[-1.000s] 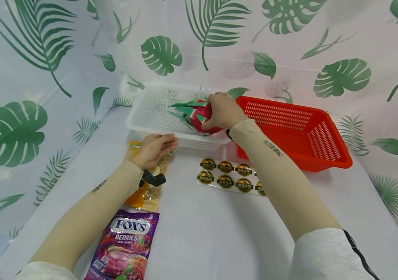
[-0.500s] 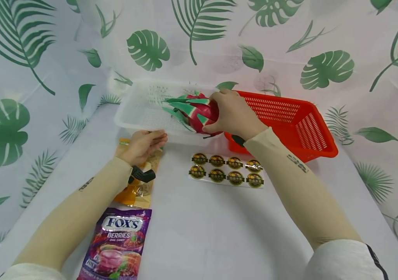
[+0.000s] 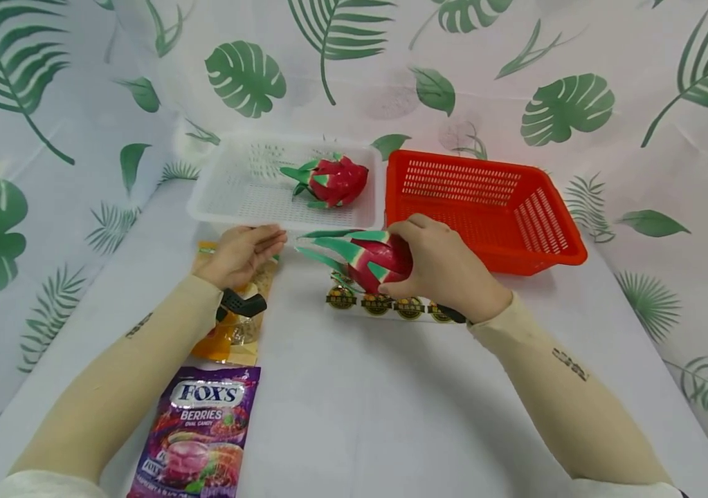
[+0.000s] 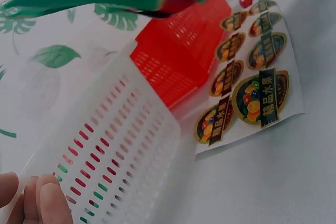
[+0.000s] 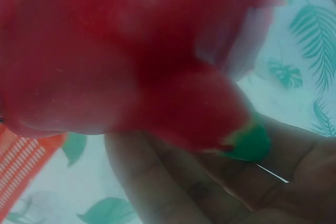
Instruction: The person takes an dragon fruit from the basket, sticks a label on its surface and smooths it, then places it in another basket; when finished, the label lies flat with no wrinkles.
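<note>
My right hand (image 3: 443,266) holds a dragon fruit (image 3: 371,266) above the sticker sheet (image 3: 375,308), in front of the baskets. Its long green leaf tips point left. The right wrist view shows its red skin (image 5: 105,51) close up, with fingers (image 5: 142,177) curled along it. Another dragon fruit (image 3: 338,181) lies in the right part of the white basket (image 3: 235,221). My left hand (image 3: 240,254) is at the front edge of that basket, fingers fairly straight and together, over a yellow food packet (image 3: 229,339). Whether the fingers touch the rim I cannot tell.
A red perforated basket (image 3: 547,214) stands right of the white one. In front on the left lies a purple Fox's candy bag (image 3: 198,429). Leaf-printed cloth (image 3: 366,104) hangs behind and at the sides. White cloth (image 3: 341,401) covers the table.
My right hand has lifted one dragon fruit out of the white basket and brought it toward me, uncovering the other. The left hand keeps its place by the basket; the camera view has shifted.
</note>
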Demonstrator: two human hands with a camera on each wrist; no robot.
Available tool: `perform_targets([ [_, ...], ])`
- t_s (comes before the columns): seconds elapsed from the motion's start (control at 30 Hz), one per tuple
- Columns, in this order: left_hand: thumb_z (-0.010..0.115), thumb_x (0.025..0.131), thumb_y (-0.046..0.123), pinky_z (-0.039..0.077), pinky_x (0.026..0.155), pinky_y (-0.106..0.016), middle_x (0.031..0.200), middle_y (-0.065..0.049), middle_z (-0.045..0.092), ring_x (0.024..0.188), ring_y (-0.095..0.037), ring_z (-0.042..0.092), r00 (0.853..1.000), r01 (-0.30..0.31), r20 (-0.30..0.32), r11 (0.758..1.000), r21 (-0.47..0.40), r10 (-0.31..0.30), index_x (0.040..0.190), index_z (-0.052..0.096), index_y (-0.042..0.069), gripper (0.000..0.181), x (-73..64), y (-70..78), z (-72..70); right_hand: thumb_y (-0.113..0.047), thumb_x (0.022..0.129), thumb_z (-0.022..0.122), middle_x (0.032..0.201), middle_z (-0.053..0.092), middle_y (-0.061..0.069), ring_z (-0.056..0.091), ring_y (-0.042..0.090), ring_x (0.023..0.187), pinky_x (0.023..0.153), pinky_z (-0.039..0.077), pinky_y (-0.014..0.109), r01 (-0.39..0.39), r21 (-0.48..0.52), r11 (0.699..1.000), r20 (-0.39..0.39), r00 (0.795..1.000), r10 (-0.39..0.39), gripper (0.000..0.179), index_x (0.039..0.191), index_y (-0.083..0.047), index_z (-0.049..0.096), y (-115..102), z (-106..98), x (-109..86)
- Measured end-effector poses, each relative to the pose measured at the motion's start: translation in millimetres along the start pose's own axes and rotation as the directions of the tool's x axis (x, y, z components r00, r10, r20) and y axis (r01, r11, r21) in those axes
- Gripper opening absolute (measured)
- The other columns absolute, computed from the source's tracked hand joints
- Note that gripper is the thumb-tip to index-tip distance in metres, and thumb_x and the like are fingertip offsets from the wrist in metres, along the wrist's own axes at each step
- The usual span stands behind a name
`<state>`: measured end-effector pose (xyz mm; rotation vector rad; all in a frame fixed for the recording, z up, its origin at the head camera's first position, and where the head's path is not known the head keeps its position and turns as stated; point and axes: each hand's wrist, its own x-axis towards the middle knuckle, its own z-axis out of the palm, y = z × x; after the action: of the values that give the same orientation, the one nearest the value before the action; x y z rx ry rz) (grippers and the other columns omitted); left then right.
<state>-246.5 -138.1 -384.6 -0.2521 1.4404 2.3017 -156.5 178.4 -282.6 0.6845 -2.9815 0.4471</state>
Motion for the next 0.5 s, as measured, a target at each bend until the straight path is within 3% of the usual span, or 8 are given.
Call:
perform_targets([
  [0.1,0.055,0.107,0.013,0.059,0.083,-0.015,0.092,-0.003,0.077,0.085,-0.009,0.074,1.000,0.012,-0.006,1.000,-0.005,-0.012,0.134,0.053,-0.003,0.031,-0.1,0.7,-0.2,-0.035,0.068,0.098,0.115,0.065,0.012,0.064,0.026,0.103,0.082,0.065,0.043,0.002,0.014,1.000,0.020,1.000,-0.002,0.075,0.126,-0.003,0.065,1.2,9.8,-16.5],
  [0.37,0.057,0.106,0.014,0.059,0.085,-0.016,0.092,-0.003,0.077,0.087,-0.010,0.074,1.000,0.014,-0.015,1.000,-0.005,-0.014,0.118,0.060,0.002,0.016,-1.4,1.3,1.5,-0.041,0.065,0.099,0.126,0.066,0.014,0.063,0.028,0.112,0.088,0.063,0.045,-0.001,-0.028,1.000,0.088,0.996,0.003,0.083,0.131,-0.004,0.064,6.0,37.2,-54.9],
  [0.5,0.057,0.106,0.013,0.059,0.086,-0.016,0.091,-0.002,0.077,0.086,-0.010,0.075,1.000,0.006,-0.013,1.000,0.005,-0.006,0.118,0.060,0.002,0.017,-2.9,2.2,2.4,-0.042,0.065,0.099,0.121,0.067,0.011,0.064,0.023,0.106,0.086,0.063,0.044,0.003,-0.039,0.999,0.107,0.994,0.001,0.082,0.129,-0.004,0.065,7.2,45.9,-69.3],
])
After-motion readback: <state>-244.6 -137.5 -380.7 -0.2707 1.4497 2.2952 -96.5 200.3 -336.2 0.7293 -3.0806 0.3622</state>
